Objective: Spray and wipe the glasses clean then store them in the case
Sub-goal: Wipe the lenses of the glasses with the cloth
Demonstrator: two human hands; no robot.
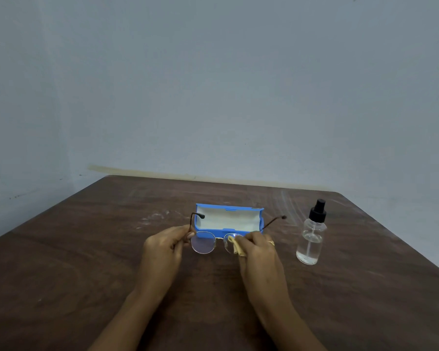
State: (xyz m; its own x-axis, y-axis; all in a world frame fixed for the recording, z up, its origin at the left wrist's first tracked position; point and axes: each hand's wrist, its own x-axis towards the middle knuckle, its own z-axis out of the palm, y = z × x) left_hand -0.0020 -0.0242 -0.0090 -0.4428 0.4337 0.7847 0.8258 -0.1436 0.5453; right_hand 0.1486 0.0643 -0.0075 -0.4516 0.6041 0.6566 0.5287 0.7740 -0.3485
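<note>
while the glasses hang just above the table at the centre of the frame, their long axis runs left to right across the picture, lenses facing the wearer of the camera and both temples pointing away toward the upper part of the frame. the left hand pinches the frame at its left end, where the temple hinges. the right hand is closed on a small yellow cloth, pressing it against the lens on the right side of the picture; the other lens, left of the bridge, is bare.

just behind the glasses, slightly higher in the frame, the blue case lies open with its pale lining up, and its long axis runs the same left-to-right way as the glasses. the temple tips reach over its two ends. so storing should call for folding the temples and a short move away from the body, with no turning needed. the spray bottle stands upright at the right of the frame, near the right hand but apart from it.

my reading is that wiping is under way and one lens probably remains.
</note>
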